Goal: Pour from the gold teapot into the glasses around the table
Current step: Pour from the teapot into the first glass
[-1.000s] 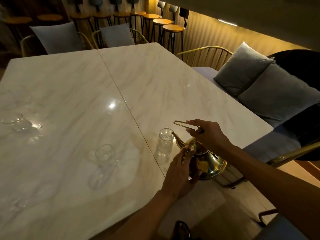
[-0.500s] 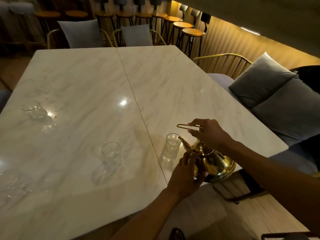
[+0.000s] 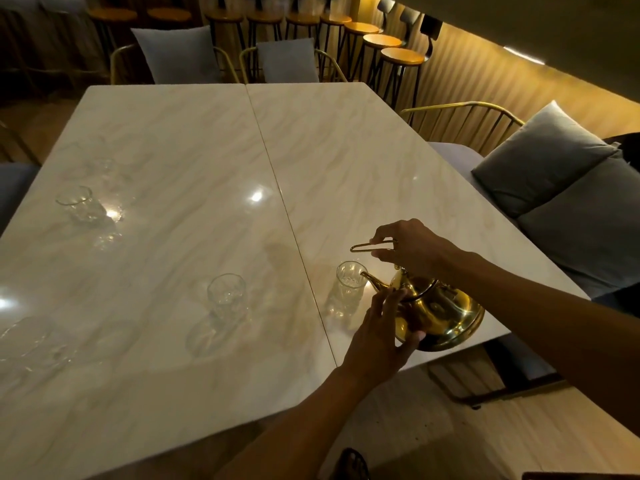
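Note:
The gold teapot [image 3: 438, 311] is tilted above the table's near right corner, its spout resting at the rim of a clear glass [image 3: 349, 284]. My right hand [image 3: 410, 244] grips the teapot's thin wire handle from above. My left hand [image 3: 382, 336] presses against the pot's near side, supporting it. A second glass [image 3: 227, 295] stands left of the table seam, a third [image 3: 78, 204] at the far left, and a faint fourth [image 3: 26, 336] near the left edge.
The marble table [image 3: 346, 161] is two joined slabs. Chairs with grey cushions [image 3: 540, 157] stand on the right side and at the far end [image 3: 178, 55]. Bar stools [image 3: 398, 58] line the wall behind.
The view has shifted, showing more of the left side of the table. The teapot stays tipped at the same glass, both hands holding it as before.

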